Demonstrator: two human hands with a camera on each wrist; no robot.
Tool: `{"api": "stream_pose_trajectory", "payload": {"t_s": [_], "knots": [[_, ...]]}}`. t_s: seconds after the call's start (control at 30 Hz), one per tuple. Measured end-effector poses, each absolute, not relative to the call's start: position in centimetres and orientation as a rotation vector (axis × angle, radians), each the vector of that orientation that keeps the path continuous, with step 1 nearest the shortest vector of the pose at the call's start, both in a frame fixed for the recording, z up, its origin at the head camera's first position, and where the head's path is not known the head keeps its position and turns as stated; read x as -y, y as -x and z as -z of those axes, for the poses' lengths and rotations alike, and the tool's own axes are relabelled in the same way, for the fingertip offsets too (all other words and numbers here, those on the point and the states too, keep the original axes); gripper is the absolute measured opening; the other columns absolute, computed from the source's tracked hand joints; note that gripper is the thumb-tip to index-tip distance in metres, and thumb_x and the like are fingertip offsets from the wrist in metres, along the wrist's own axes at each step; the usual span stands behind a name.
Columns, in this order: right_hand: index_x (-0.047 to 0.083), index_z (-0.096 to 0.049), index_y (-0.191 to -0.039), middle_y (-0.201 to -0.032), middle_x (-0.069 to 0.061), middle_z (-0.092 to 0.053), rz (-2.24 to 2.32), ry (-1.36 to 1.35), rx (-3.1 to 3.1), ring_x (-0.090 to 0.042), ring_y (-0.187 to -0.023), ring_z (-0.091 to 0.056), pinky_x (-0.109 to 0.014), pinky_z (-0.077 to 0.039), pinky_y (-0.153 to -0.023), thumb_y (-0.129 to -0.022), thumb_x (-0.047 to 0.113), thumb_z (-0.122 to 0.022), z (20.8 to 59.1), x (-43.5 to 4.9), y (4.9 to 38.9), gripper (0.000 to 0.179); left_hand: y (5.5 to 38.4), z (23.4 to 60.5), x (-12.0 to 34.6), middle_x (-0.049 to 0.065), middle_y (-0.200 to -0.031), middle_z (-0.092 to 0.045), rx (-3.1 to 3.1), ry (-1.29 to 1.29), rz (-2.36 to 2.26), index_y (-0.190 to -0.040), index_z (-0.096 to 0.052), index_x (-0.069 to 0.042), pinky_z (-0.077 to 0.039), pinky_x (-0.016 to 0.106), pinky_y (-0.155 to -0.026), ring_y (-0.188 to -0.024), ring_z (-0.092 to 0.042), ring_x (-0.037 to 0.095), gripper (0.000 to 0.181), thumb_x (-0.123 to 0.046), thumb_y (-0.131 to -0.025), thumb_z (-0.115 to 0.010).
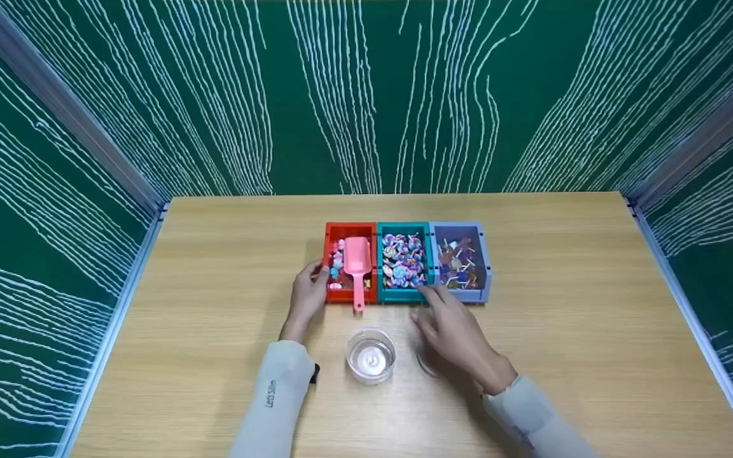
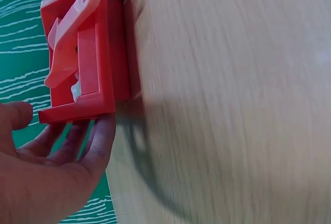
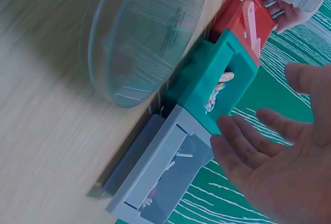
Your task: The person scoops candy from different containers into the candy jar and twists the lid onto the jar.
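While the red bin is sitting at the left end of a row of three, the left hand is resting its fingers against the outer left wall, so the bin's lying just to that hand's right, long axis running away from the person. That hand's clearly the nearer one, and it isn't gripping, just touching. A smooth, plastic-looking pink scoop is lying lengthwise in there, handle poking over the front lip. Next door, a teal bin is holding swirly pieces, and a bluish-grey bin is holding translucent bits with little sticks. The right hand is hanging around those two front edges, fingers relaxed, holding nothing; can't tell if it's touching teal. Closer in, a clear round jar is standing on the wood-grain table, with a see-through disc lying nearby.
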State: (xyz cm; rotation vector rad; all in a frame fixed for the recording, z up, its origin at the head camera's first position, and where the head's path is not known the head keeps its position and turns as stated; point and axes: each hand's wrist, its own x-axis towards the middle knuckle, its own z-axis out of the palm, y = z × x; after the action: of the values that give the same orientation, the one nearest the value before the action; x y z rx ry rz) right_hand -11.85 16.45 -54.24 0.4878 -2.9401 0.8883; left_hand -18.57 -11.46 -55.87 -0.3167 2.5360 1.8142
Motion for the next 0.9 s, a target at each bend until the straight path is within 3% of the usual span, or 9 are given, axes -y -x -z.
{"api": "stream_pose_trajectory", "payload": {"t_s": [0.2,0.63,0.8,0.9], "knots": [[0.003,-0.056,-0.149,-0.138,-0.017,-0.060,-0.864,-0.498,2.984,-0.035,-0.125,-0.061,-0.055,-0.052,-0.108,-0.100,0.023,-0.075,54.2,-16.0,12.0,0.056,18.8,55.4,11.4,0.025,-0.129,-0.070,-2.526,0.413,-1.822,-0.136,-0.065,0.009,-0.053,0.049,-0.106,-0.119,-0.068,0.038,0.034,-0.008,-0.107,-0.057],[0.003,-0.058,-0.147,-0.132,-0.015,-0.061,-0.880,-0.529,2.961,-0.033,-0.121,-0.064,-0.053,-0.054,-0.105,-0.100,0.020,-0.075,54.3,-15.5,12.1,0.053,19.7,54.8,11.5,0.024,-0.129,-0.070,-2.390,0.619,-1.896,-0.125,-0.073,0.008,-0.053,0.042,-0.106,-0.116,-0.065,0.033,0.028,-0.003,-0.101,-0.065],[0.002,-0.059,-0.146,-0.130,-0.016,-0.061,-0.882,-0.548,2.955,-0.034,-0.119,-0.064,-0.054,-0.054,-0.104,-0.100,0.019,-0.075,54.3,-15.2,12.3,0.052,19.9,54.8,11.8,0.019,-0.120,-0.071,-2.293,0.692,-1.912,-0.124,-0.074,0.004,-0.060,0.034,-0.084,-0.098,-0.065,0.024,0.026,-0.005,-0.100,-0.068],[0.002,-0.059,-0.145,-0.131,-0.016,-0.061,-0.879,-0.548,2.961,-0.034,-0.119,-0.064,-0.054,-0.054,-0.104,-0.100,0.020,-0.075,54.2,-15.1,12.4,0.051,19.9,54.8,11.8,0.018,-0.116,-0.071,-2.264,0.703,-1.925,-0.124,-0.075,0.003,-0.058,0.029,-0.072,-0.090,-0.064,0.021,0.026,-0.005,-0.100,-0.068]]}}
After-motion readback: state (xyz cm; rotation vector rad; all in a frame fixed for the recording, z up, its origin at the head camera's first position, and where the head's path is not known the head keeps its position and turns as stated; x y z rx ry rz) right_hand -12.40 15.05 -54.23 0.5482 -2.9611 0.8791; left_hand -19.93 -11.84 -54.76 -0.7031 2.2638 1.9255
